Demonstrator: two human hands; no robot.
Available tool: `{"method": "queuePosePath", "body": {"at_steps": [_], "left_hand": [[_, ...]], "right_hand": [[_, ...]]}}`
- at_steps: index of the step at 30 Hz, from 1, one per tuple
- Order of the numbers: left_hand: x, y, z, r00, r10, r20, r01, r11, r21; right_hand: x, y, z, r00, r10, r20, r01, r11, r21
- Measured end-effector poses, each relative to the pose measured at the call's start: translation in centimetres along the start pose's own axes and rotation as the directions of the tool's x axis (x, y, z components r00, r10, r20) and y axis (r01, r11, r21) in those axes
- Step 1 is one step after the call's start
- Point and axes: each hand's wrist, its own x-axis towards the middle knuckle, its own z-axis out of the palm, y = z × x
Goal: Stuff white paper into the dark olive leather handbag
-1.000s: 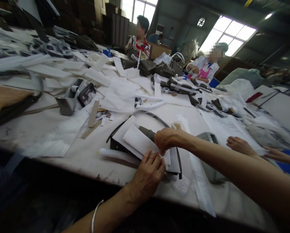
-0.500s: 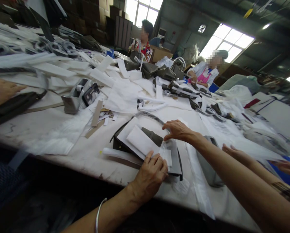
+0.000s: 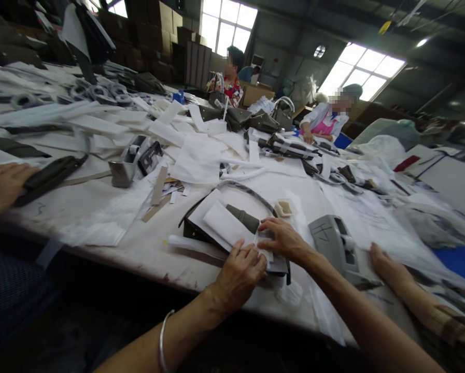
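Note:
A dark olive bag [image 3: 194, 231] lies flat near the table's front edge, its curved handle [image 3: 248, 190] arching behind it. A white paper sheet [image 3: 223, 223] is folded over the bag. My left hand [image 3: 240, 274] presses bent fingers down on the sheet's near corner. My right hand [image 3: 282, 238] meets it from the right, fingertips pinched on the sheet's edge. The two hands touch over the bag's right end.
A grey tape dispenser [image 3: 333, 238] stands right of my hands, another [image 3: 125, 163] at left. A small beige tray [image 3: 283, 208] sits behind. Another person's hand [image 3: 388, 267] rests at right, one [image 3: 2, 184] at left. Two workers sit across the paper-strewn table [image 3: 100, 207].
My right hand lifted off the bag, reached back toward the handle with something clear, then came down again onto the white sheet beside my left hand. The left hand stayed put.

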Motion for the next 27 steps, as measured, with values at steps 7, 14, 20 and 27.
{"method": "queuePosePath", "body": {"at_steps": [7, 14, 20, 27], "left_hand": [[0.1, 0.1, 0.0, 0.998, -0.036, 0.053, 0.039, 0.998, -0.058], [0.2, -2.7, -2.4, 0.988, 0.103, 0.111, -0.107, 0.994, 0.028], [-1.3, -11.1, -9.4, 0.986, -0.103, 0.13, 0.076, 0.978, 0.192], [-2.1, -8.3, -8.4, 0.975, -0.207, 0.086, 0.202, 0.977, 0.064]], "right_hand": [[-2.4, -2.2, -1.3, 0.988, 0.107, -0.113, -0.075, 0.965, 0.252], [-3.7, -5.3, 5.4, 0.967, 0.044, -0.251, 0.034, 0.953, 0.3], [-4.3, -4.8, 6.9, 0.922, -0.201, -0.332, 0.187, 0.98, -0.073], [-1.5, -7.7, 6.5, 0.92, -0.263, -0.289, 0.232, 0.963, -0.138]]}}
